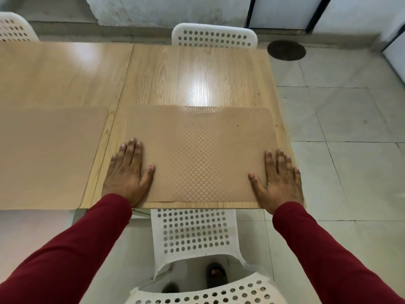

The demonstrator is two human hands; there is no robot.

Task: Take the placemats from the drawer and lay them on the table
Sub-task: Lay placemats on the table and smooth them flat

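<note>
A tan placemat (pixel 201 150) with a fine checkered texture lies flat on the near part of the right wooden table (pixel 197 75). My left hand (pixel 128 172) presses flat on its left edge, fingers straight. At the mat's right edge my right hand (pixel 278 178) lies flat too, partly over the table's side. A second tan placemat (pixel 48 156) lies on the left table (pixel 61 71), its near edge at the table's front. No drawer is in view.
A white perforated chair (pixel 192 233) stands between me and the table, another (pixel 213 37) at the far side, a third (pixel 13 27) at the far left. Grey tiled floor (pixel 341 150) lies to the right, with a dark round cover (pixel 286 50).
</note>
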